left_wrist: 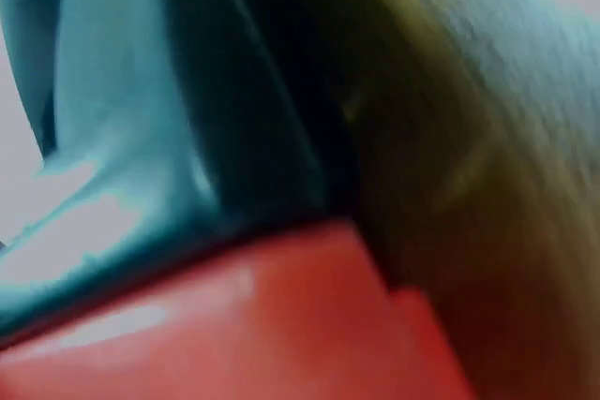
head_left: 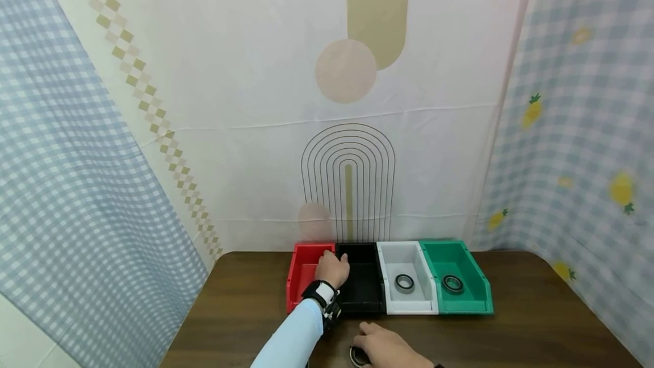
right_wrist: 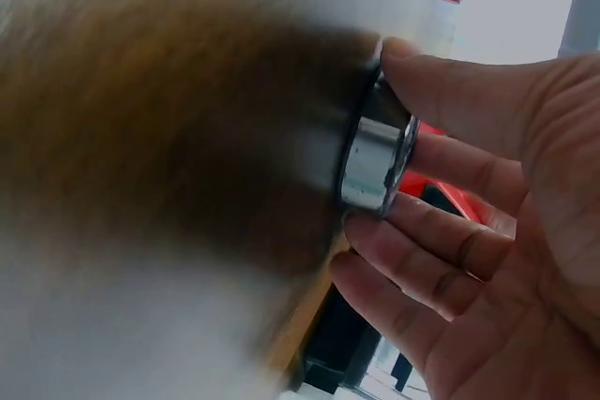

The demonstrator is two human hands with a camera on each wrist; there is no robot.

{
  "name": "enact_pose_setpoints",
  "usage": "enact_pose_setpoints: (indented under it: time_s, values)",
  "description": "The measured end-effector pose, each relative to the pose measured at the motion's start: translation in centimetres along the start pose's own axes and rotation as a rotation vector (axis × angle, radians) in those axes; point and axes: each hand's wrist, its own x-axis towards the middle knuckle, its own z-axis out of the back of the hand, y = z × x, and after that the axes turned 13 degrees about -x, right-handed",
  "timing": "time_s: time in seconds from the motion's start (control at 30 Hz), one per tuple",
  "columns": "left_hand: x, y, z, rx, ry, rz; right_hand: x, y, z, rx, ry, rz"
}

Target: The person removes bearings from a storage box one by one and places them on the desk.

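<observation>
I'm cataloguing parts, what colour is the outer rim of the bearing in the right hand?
The bearing's rim is silver, clearest in the right wrist view.

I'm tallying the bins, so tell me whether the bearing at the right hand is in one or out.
Out. In the head view, the right hand pinches the bearing in front of the bins, outside their walls.
</observation>
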Motion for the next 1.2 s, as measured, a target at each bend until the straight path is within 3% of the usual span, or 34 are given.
enact_pose_setpoints:
  time_s: [0.1,0.17,0.3,0.4,0.53,0.63,0.73,0.83,1.0,1.2]
  values:
    - [0.4,0.2,0.1,0.149,-0.038,-0.081,-0.6,0.1,0.9,-0.017,-0.022,0.023]
    - [0.1,-0.2,0.6,0.209,-0.022,-0.108,-1.2,-0.4,1.7,-0.014,-0.069,0.03]
    - [-1.3,-1.0,2.0,0.234,0.037,-0.13,-3.0,-2.4,3.1,-0.042,-0.254,-0.009]
    - [-3.5,-1.6,3.5,0.241,0.088,-0.188,-4.3,-4.5,4.1,-0.098,-0.378,-0.104]
    - [-6.7,-1.4,5.3,0.23,0.116,-0.34,-5.8,-7.3,4.4,-0.124,-0.452,-0.248]
    - [-9.3,-1.1,6.8,0.179,0.16,-0.398,-7.1,-8.8,4.0,-0.129,-0.502,-0.322]
    - [-11.4,-0.9,8.1,0.144,0.216,-0.399,-8.4,-9.7,3.6,-0.119,-0.542,-0.362]
    - [-12.5,-0.9,8.9,0.134,0.25,-0.405,-9.2,-10.1,3.4,-0.123,-0.569,-0.378]
    - [-13.1,-0.9,9.1,0.138,0.266,-0.416,-9.4,-10.1,3.4,-0.128,-0.578,-0.377]
    - [-13.2,-1.0,8.4,0.121,0.301,-0.389,-9.3,-9.8,3.4,-0.099,-0.55,-0.394]
